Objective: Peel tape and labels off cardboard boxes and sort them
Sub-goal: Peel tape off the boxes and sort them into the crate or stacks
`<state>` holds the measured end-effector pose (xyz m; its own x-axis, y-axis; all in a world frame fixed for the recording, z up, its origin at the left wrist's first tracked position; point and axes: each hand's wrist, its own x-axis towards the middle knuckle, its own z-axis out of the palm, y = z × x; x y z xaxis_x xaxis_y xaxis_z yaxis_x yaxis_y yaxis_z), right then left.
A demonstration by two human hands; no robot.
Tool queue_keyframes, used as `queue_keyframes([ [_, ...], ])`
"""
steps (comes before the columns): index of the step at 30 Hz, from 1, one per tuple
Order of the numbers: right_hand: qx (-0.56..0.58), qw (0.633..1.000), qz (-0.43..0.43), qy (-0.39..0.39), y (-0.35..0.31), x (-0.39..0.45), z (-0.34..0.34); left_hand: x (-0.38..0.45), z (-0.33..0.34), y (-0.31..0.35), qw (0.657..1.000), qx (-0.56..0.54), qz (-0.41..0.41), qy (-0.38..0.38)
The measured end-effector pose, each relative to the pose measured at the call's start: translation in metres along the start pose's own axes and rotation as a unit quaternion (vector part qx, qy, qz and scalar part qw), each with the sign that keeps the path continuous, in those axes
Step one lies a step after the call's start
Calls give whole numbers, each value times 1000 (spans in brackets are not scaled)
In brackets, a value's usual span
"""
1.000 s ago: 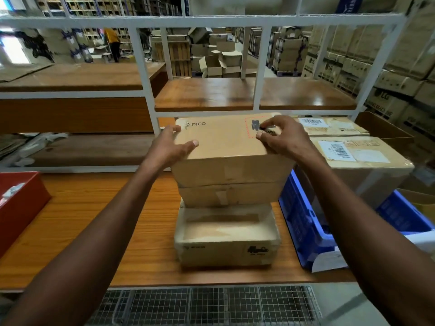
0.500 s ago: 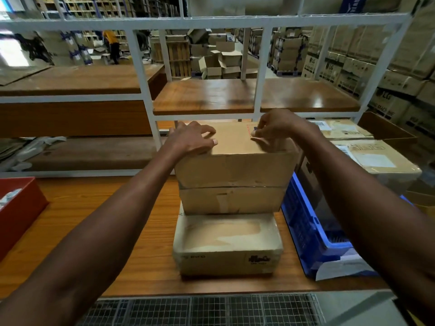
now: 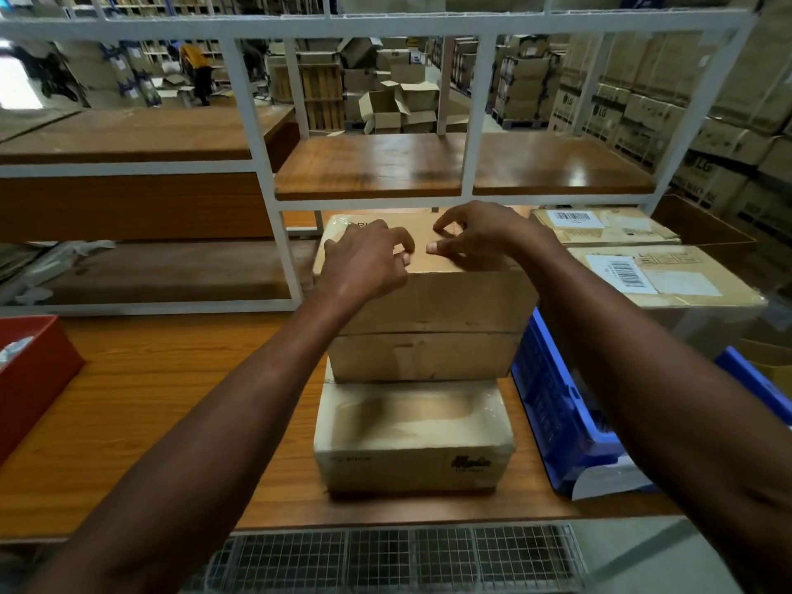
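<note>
1. Three cardboard boxes stand stacked on the wooden surface. The top box sits on a middle box, which sits on a bottom box nearer the front edge.

2. Both hands work on the lid of the top box. The left hand rests there with fingers curled down, their tips on the cardboard near the middle of the lid. The right hand is just beside it, fingers bent and the thumb pressing the lid. It looks like picking at an edge of tape or a sticker, but whatever lies under the fingertips is too small to make out, so I cannot tell whether either hand actually has hold of anything.

3. Judged from this, the top box is in hand and not finished: no strip or label is seen lifted clear of it.

4. The bottom box has a glossy film of tape across its top, apparently yet to be peeled. The middle box shows only its front face.

5. To the right, two more boxes with white barcode labels stuck on them lie at a blue crate. Those labels are plainly unpeeled.

6. A red bin at the left edge holds something pale, perhaps removed scraps.

7. Most of the job seems left to do.
</note>
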<state>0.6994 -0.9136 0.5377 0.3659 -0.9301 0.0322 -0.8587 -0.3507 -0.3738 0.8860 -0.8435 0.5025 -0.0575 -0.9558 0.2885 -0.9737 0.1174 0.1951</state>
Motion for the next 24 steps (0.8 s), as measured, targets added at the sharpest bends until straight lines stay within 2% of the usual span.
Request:
queue_keyframes([
  [4,-35,996,15,80,-7,-23,11,-6,-1,-12,1000,-14,12,-6],
  [8,-16,973,-14,231,0,-61,55,-18,6,-17,1000,-9,20,5],
  [10,19,964,-40,263,13,-72,68,-26,14,-21,999,-18,31,39],
  [12,26,964,-51,259,27,-76,72,-36,25,-28,995,-3,52,89],
  [16,77,947,1,313,51,-85,85,-53,49,-39,984,17,61,164],
  [18,172,923,34,343,62,-92,94,-63,57,-44,977,-18,20,211],
  [20,264,900,32,345,71,-99,102,-74,68,-48,965,-82,-47,244],
  [24,358,872,61,329,75,-102,119,-89,82,-48,913,-316,-136,219],
])
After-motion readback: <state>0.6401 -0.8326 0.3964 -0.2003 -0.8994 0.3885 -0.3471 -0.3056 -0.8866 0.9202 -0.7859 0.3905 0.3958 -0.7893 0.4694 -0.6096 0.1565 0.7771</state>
